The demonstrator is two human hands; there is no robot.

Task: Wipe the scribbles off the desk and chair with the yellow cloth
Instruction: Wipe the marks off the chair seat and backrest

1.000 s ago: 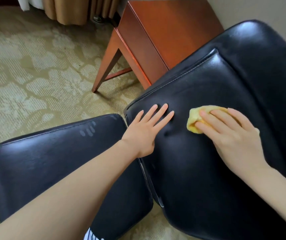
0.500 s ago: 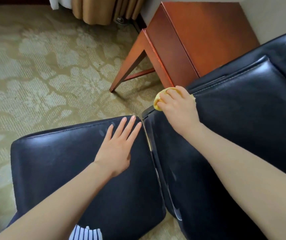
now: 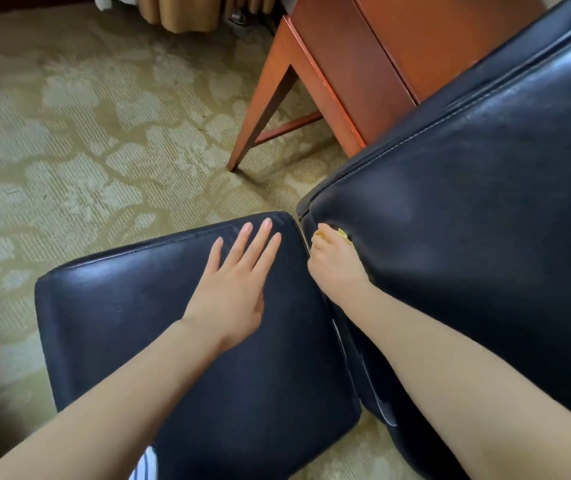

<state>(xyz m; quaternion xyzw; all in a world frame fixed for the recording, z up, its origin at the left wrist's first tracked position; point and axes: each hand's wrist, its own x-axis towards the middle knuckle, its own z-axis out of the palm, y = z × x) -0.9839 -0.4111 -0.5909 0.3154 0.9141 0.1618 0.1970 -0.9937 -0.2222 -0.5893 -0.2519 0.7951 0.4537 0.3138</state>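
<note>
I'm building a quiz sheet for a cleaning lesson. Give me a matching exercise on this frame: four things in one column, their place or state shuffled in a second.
Things:
1. left hand
2. yellow cloth
3. desk
4. curtain

Place or state:
A. reddish-brown wood, standing beyond the chair back
B. tan, hanging at the top edge of the view
C. flat on the black seat cushion, fingers straight
D. mostly hidden under the right hand, at the chair back's lower corner

Pairs: 1-C; 2-D; 3-A; 4-B

The yellow cloth [image 3: 343, 233] is bunched and mostly covered by the right hand [image 3: 336, 268], against the black leather chair [image 3: 485, 254] backrest's lower corner. The reddish-brown wooden worktop [image 3: 363, 64] stands just behind the chair.
</note>
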